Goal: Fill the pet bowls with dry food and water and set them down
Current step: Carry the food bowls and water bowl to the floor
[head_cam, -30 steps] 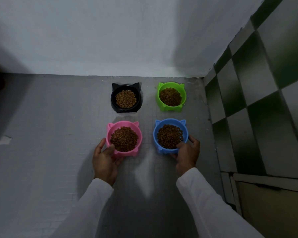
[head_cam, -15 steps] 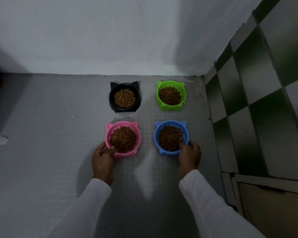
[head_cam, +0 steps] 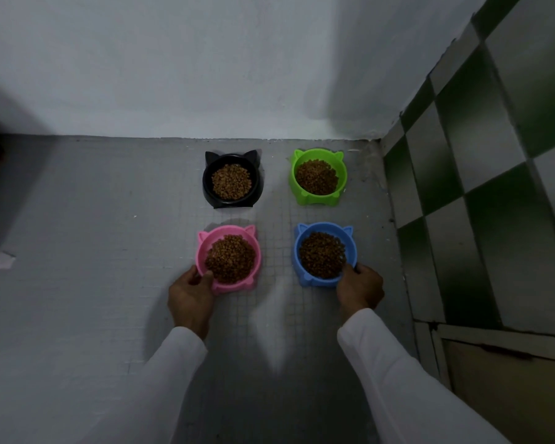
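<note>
Four cat-eared bowls of brown dry food stand in a square on the grey floor. The black bowl (head_cam: 210, 184) is at the back left and the green bowl (head_cam: 293, 174) at the back right. The pink bowl (head_cam: 205, 245) is at the front left; my left hand (head_cam: 191, 298) grips its near rim with the thumb on the edge. The blue bowl (head_cam: 298, 251) is at the front right, and my right hand (head_cam: 359, 288) pinches its near right rim. Both bowls rest on the floor.
A white wall (head_cam: 205, 75) runs just behind the bowls. A green-and-white checkered tiled wall (head_cam: 478, 187) closes the right side, close to the green and blue bowls. A small white scrap (head_cam: 2, 261) lies on the floor at the far left.
The pink and blue bowls have shifted slightly in my hands. My right hand has slid from the blue bowl's front rim to its near right rim.
</note>
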Demonstrator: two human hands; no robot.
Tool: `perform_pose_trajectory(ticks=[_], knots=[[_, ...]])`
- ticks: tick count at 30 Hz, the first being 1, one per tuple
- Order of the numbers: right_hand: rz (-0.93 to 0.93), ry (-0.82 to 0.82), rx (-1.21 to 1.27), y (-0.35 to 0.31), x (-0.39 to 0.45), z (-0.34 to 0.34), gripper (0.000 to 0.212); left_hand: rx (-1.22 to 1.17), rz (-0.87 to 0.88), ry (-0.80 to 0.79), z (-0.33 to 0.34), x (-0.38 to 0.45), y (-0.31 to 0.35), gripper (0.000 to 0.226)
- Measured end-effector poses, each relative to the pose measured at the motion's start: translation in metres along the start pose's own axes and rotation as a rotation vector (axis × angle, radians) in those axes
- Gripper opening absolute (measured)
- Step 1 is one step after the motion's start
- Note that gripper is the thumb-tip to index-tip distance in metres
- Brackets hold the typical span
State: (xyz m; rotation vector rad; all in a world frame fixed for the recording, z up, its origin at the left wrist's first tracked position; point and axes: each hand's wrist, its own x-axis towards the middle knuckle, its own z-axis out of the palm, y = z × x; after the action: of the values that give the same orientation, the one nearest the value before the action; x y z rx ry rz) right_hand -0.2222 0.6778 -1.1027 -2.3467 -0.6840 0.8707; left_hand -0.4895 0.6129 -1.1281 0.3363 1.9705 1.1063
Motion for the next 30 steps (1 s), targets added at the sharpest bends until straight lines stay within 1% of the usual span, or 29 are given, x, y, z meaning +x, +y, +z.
perform_pose_trajectory(ticks=[2,6,8,16,21,27,30], knots=[[0.008,-0.017,-0.022,0.0,0.001,-0.001,0.02,0.027,-0.009,0.004,0.0,0.003,-0.003,0.033],[0.041,-0.041,-0.05,0.001,0.003,-0.004,0.018,0.078,-0.014,0.006,0.001,0.004,-0.002,0.027],[0.037,-0.05,-0.055,0.001,0.003,-0.005,0.018,0.09,-0.016,0.009,0.001,0.005,-0.002,0.028],[-0.002,-0.054,-0.085,0.001,0.003,-0.005,0.019,0.149,0.009,0.053,0.001,-0.001,0.006,0.029],[-0.041,-0.068,-0.117,0.001,-0.001,-0.009,0.019,0.176,0.072,0.037,-0.001,-0.015,0.014,0.025],[-0.078,-0.074,-0.114,0.002,-0.007,-0.011,0.018,0.193,0.054,0.03,-0.002,-0.024,0.024,0.029],[-0.121,-0.072,-0.117,0.006,-0.011,-0.011,0.017,0.221,0.048,0.044,-0.002,-0.029,0.029,0.024]])
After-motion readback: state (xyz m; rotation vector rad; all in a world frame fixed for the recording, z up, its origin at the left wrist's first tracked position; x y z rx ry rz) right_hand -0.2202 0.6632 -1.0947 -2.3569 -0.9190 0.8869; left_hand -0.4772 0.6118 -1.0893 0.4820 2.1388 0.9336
